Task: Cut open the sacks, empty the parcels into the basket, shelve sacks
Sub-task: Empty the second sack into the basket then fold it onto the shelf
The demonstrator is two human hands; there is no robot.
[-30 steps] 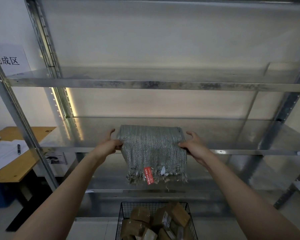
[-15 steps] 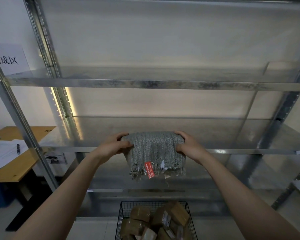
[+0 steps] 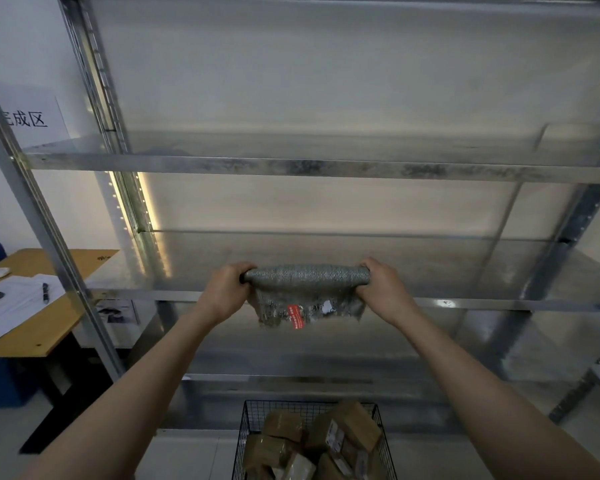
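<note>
The left hand (image 3: 227, 292) and the right hand (image 3: 381, 289) each curled round one end of a grey woven sack (image 3: 305, 280). It was rolled far tighter than a second earlier, and only its frayed end hung loose. It sat at the front lip of a metal shelf (image 3: 499, 301), seemingly nearly stowed. Below, parcels (image 3: 347, 431) filled a wire basket (image 3: 291, 403).

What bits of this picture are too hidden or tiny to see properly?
Head view:
Red tag on the grey woven sack: its writing is too small to read.
Sack's ends: covered by the left hand and right hand gripping them.
Black wire basket of brown cardboard parcels: lower part cut off by the bottom edge.
White paper sign: first character partly behind the metal shelf post.
</note>
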